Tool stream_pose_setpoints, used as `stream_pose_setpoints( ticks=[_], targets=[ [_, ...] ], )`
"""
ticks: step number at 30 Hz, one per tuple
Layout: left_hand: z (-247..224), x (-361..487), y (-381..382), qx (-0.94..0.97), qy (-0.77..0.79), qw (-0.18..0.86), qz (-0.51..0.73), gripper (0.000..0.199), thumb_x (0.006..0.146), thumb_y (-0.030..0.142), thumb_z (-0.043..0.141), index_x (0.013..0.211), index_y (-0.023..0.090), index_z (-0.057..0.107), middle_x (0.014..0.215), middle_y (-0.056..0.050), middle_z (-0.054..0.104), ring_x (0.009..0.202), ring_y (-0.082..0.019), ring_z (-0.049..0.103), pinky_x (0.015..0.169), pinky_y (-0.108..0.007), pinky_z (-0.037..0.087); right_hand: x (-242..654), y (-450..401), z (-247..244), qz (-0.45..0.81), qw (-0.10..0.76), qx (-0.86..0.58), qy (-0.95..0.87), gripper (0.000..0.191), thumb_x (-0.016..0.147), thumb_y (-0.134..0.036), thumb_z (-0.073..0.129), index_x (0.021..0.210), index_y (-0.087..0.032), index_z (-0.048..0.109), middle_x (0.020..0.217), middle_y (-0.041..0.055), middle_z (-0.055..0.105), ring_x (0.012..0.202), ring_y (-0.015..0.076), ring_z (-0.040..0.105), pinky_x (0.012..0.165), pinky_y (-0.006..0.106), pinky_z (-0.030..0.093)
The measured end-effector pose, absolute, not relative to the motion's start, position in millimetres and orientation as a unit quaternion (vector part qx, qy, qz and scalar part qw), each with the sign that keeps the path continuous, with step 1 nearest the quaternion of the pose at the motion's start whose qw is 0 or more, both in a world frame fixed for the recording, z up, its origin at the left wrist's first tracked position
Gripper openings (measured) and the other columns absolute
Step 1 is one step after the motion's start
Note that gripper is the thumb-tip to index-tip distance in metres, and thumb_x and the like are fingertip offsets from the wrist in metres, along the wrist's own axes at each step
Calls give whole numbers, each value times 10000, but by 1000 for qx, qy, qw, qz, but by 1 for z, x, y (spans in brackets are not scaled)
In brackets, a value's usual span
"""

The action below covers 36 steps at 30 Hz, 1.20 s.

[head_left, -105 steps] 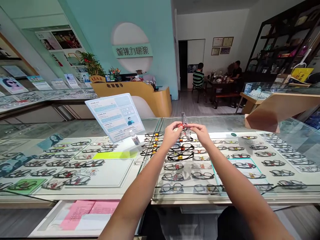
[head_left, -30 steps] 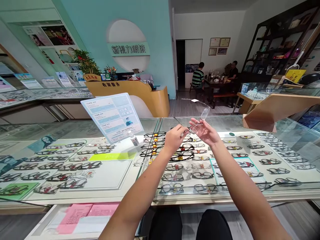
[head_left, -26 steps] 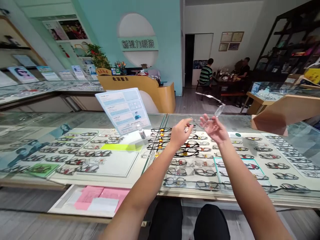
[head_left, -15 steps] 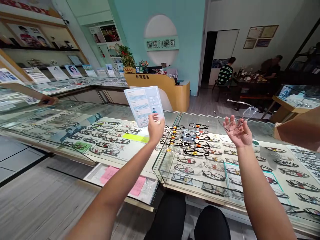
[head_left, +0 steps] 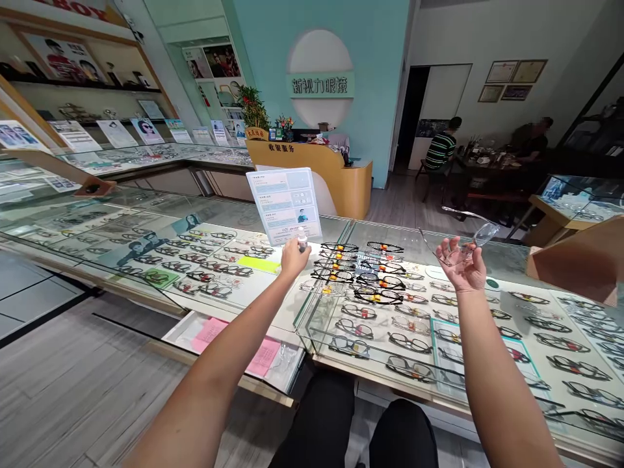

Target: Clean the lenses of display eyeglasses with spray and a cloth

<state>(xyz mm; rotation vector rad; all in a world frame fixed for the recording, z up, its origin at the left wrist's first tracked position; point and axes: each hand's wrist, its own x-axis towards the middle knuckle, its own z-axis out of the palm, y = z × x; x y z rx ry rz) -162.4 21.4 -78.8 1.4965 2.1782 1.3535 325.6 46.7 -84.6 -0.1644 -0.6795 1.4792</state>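
My left hand (head_left: 294,259), its fingers closed, holds a small white bottle (head_left: 303,242) above the glass display counter (head_left: 336,227). Just behind it a printed card (head_left: 284,201) stands upright on the counter. On the right, my right hand (head_left: 463,265) is raised palm up, its fingers and thumb around a pair of clear-framed eyeglasses (head_left: 486,233) with the temples unfolded. Several dark-framed eyeglasses (head_left: 379,296) with orange tags lie in two columns on the counter between my hands.
Rows of eyeglasses (head_left: 409,341) fill the counter. An open drawer (head_left: 287,377) with pink paper (head_left: 263,356) juts out at my left knee. Beyond are a yellow cashier desk (head_left: 358,188), a seated person in a striped shirt (head_left: 441,153) and another person (head_left: 536,140) at a table.
My left hand has lowered slightly left, away from the card's front, and the white bottle now shows clearly. My right hand has dipped and tilted a little with the eyeglasses still in it.
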Motion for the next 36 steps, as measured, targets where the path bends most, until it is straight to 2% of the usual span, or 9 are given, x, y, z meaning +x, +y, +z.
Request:
stream_pose_setpoints(
  ticks=[4, 6, 9, 12, 18, 22, 27, 33, 36],
  targets=[
    [-41, -142, 34, 509, 666, 106, 535, 55, 904, 188, 588, 942, 197, 551, 999, -69, 590, 1000, -234, 572, 952, -419, 480, 325, 46, -83, 661, 680, -75, -309, 311, 686, -473, 982, 808, -356, 721, 1110, -90, 812, 1183, 168, 760, 1287, 417, 447],
    [-17, -118, 41, 535, 615, 146, 560, 89, 918, 215, 548, 994, 184, 582, 1007, -64, 643, 927, -193, 612, 909, -389, 530, 324, 44, -82, 661, 676, -76, -317, 317, 688, -480, 979, 805, -360, 710, 1096, -101, 810, 1173, 157, 760, 1271, 401, 462],
    [22, -71, 44, 596, 501, 231, 584, 107, 873, 282, 607, 932, 194, 593, 1023, -65, 686, 905, -175, 666, 833, -353, 602, 324, 43, -84, 657, 670, -85, -336, 347, 674, -495, 981, 792, -358, 684, 1070, -100, 803, 1159, 154, 762, 1241, 386, 485],
    [60, -26, 37, 663, 305, 380, 568, 247, 770, 346, 780, 915, 207, 637, 940, -59, 660, 826, -180, 646, 757, -371, 631, 324, 44, -87, 650, 666, -109, -349, 399, 650, -514, 986, 785, -340, 653, 1042, -74, 799, 1136, 176, 771, 1235, 414, 490],
    [104, 16, 16, 712, 192, 492, 462, 359, 720, 411, 875, 808, 230, 577, 854, -43, 548, 786, -183, 576, 644, -337, 605, 324, 48, -87, 652, 660, -130, -350, 397, 645, -482, 996, 772, -309, 661, 955, -56, 799, 1065, 193, 790, 1174, 435, 543],
    [110, 15, 10, 702, 151, 552, 424, 330, 713, 341, 860, 761, 215, 559, 846, -45, 528, 777, -179, 556, 539, -287, 551, 325, 49, -89, 655, 659, -142, -342, 370, 654, -474, 989, 768, -308, 679, 924, -59, 783, 1054, 185, 791, 1128, 416, 576],
    [113, 13, 15, 662, 133, 604, 423, 269, 614, 213, 795, 717, 196, 547, 780, -37, 526, 760, -179, 573, 474, -239, 483, 319, 45, -88, 643, 651, -161, -369, 374, 673, -509, 972, 758, -307, 669, 868, -58, 734, 1014, 184, 784, 1175, 426, 542],
    [116, 0, 18, 649, 150, 591, 454, 212, 557, 150, 710, 673, 194, 539, 726, -24, 501, 709, -155, 526, 439, -214, 430, 270, 45, -15, 638, 619, -172, -424, 261, 770, -436, 931, 831, -291, 723, 930, -45, 760, 1068, 176, 778, 1093, 387, 600],
    [119, -6, 14, 659, 166, 569, 464, 238, 594, 246, 747, 680, 201, 530, 746, -39, 511, 706, -162, 528, 446, -227, 435, 243, 40, 37, 618, 601, -197, -467, 205, 831, -412, 898, 922, -278, 772, 1044, -13, 808, 1075, 187, 776, 1070, 392, 610]
  ],
)
